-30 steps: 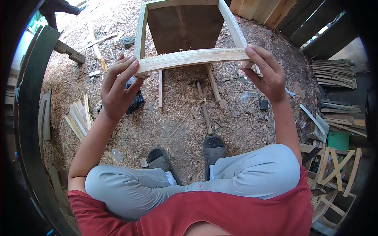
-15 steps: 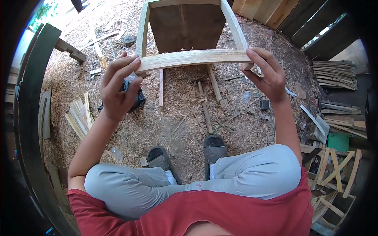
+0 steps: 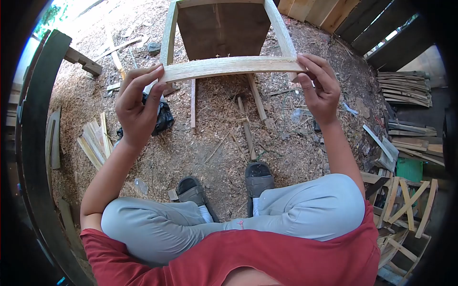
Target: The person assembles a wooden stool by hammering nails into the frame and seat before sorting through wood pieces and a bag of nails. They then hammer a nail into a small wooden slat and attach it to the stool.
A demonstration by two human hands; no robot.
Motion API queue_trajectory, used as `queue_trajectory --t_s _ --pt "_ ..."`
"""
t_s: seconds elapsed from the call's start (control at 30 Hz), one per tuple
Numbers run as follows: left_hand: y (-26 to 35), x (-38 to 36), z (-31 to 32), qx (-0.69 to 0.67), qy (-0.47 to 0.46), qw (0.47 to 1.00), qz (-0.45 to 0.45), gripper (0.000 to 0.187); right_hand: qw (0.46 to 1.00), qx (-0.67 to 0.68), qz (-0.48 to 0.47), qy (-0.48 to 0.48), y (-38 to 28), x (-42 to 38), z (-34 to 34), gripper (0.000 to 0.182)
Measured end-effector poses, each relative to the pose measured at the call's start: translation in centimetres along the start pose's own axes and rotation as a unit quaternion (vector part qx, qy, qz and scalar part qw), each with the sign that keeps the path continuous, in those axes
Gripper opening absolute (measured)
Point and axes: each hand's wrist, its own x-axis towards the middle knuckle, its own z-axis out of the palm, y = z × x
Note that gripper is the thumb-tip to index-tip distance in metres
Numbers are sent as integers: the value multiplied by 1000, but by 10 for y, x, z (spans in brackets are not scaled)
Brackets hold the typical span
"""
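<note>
A pale, slightly bowed wooden slat (image 3: 229,67) spans the space between my two hands. My left hand (image 3: 138,102) pinches its left end between thumb and fingers. The right end sits in the grip of my right hand (image 3: 322,90), thumb below and fingertips on top. Directly beyond the slat stands a wooden frame (image 3: 282,33), its side rails running away from me to a far crosspiece. In this view the slat overlaps the near ends of those rails. Lower down, a dark brown panel (image 3: 223,31) shows inside the frame.
Wood shavings cover the ground. A hammer-like tool (image 3: 247,128) lies ahead of my sandals (image 3: 260,180). Offcuts (image 3: 95,140) and a black plastic bag (image 3: 164,117) are at left. Stacked slats (image 3: 405,88) and crossed wooden frames (image 3: 408,205) stand at right, near a plank wall (image 3: 386,38).
Both hands have shifted the slat slightly left and up in view. My left fingers have closed round its end, and my right thumb has come up under the other end.
</note>
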Motion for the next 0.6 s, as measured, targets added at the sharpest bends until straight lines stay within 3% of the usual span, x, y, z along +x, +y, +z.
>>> queue_trajectory --t_s 0.33,0.6 --pt "-3 -2 4 -21 5 999 34 29 997 73 -7 22 2 -8 2 31" --pt "-7 -4 -2 0 -12 1000 29 29 998 37 -28 39 6 -13 6 33"
